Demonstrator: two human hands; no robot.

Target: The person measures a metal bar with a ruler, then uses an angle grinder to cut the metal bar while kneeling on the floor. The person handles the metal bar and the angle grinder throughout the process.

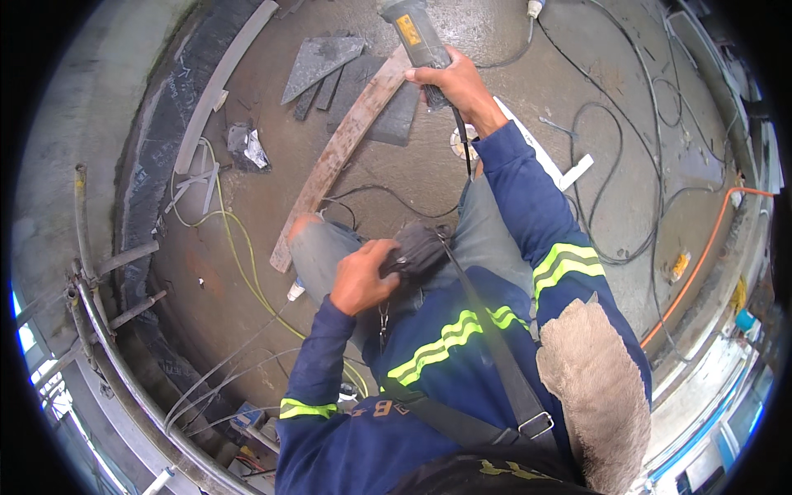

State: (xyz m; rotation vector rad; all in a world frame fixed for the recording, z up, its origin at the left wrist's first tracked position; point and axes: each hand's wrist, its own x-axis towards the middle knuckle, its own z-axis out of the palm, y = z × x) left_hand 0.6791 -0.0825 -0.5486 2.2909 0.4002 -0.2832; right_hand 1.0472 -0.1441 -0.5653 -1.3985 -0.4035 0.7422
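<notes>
**Head view: grinder held out over wet floor, pouch gripped at the lap**

A wet concrete floor, ringed by a curved metal rail, was recorded as the largest item. A long curved wooden strip was seen lying across it, with dark stone offcuts at and just beside its upper end. Black cables, an orange hose and a yellow cord were noted trailing over the floor.

An angle grinder was held out ahead, above the strip's upper end; the right hand was observed with its fingers wrapped tight round the grinder's body, and the power cord hung down from it.

Only one container was found: a small dark pouch, resting on the lap on a strap. The left hand was noted with its fingers closed on the pouch. The pouch's contents could not be made out.
</notes>
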